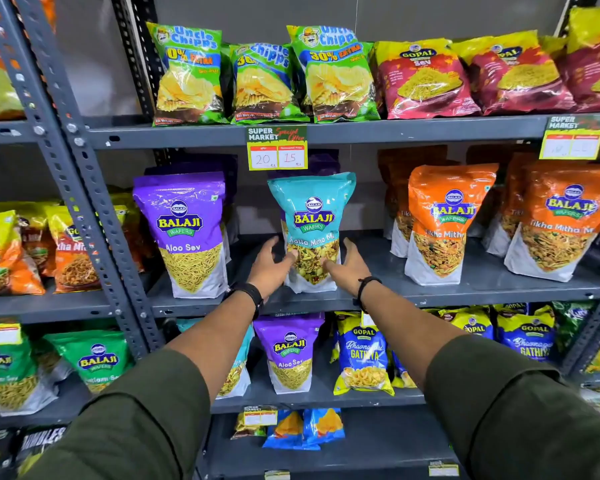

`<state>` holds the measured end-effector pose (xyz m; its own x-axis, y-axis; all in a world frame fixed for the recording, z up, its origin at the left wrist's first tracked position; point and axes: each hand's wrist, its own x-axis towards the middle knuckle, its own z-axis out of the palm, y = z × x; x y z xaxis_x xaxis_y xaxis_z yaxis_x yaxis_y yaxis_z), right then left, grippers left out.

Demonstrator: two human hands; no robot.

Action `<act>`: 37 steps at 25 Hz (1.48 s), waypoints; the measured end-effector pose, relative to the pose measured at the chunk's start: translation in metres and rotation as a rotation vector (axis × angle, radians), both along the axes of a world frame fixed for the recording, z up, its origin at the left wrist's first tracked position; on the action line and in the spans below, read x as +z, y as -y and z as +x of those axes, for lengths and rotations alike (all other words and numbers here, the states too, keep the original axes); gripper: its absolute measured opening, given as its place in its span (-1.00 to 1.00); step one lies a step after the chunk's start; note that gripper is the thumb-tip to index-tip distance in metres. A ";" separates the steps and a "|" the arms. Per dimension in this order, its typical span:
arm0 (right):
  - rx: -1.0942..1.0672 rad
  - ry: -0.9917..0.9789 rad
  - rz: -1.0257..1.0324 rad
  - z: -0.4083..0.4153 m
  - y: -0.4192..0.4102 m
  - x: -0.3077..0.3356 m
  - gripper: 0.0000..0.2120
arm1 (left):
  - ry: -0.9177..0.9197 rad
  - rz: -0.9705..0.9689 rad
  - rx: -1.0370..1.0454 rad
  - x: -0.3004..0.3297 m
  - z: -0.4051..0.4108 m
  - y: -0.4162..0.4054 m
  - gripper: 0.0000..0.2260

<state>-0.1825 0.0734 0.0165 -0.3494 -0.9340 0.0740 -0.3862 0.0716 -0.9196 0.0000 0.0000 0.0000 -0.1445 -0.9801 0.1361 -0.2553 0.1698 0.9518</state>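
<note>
Teal pouch (312, 216) upright on middle shelf (361, 299), between purple pouch (187, 230) and orange pouch (444, 220) | left hand (271, 268), right hand (349, 268): fingers relaxed, touching its lower sides | probably light, soft, slippery; hold both sides.

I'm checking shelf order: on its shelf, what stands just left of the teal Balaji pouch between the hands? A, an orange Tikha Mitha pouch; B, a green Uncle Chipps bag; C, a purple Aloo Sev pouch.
C: the purple Aloo Sev pouch stands left of the teal pouch that the left hand and right hand touch.
</note>
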 end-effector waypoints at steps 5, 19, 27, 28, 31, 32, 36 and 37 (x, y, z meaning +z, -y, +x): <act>0.027 0.055 -0.038 0.000 0.015 -0.018 -0.26 | -0.030 0.025 -0.052 -0.008 -0.007 0.000 -0.40; -0.033 0.086 -0.088 -0.080 0.028 -0.046 -0.25 | -0.016 -0.049 -0.061 -0.006 -0.073 -0.014 -0.36; -0.078 0.047 -0.109 -0.102 -0.010 -0.021 -0.33 | 0.000 -0.093 -0.068 -0.013 -0.116 -0.018 -0.41; -0.076 0.045 -0.110 -0.106 -0.009 -0.024 -0.33 | -0.005 -0.099 -0.064 -0.011 -0.119 -0.022 -0.39; -0.081 0.058 -0.121 -0.112 -0.009 -0.027 -0.30 | -0.012 -0.108 -0.088 -0.008 -0.122 -0.028 -0.42; -0.084 0.054 -0.123 -0.110 -0.011 -0.026 -0.30 | -0.011 -0.107 -0.094 -0.009 -0.123 -0.026 -0.43; -0.082 0.051 -0.148 -0.110 -0.010 -0.028 -0.30 | -0.002 -0.100 -0.125 -0.016 -0.123 -0.022 -0.37; -0.080 0.043 -0.145 -0.112 -0.007 -0.032 -0.28 | -0.003 -0.091 -0.130 -0.016 -0.122 -0.022 -0.36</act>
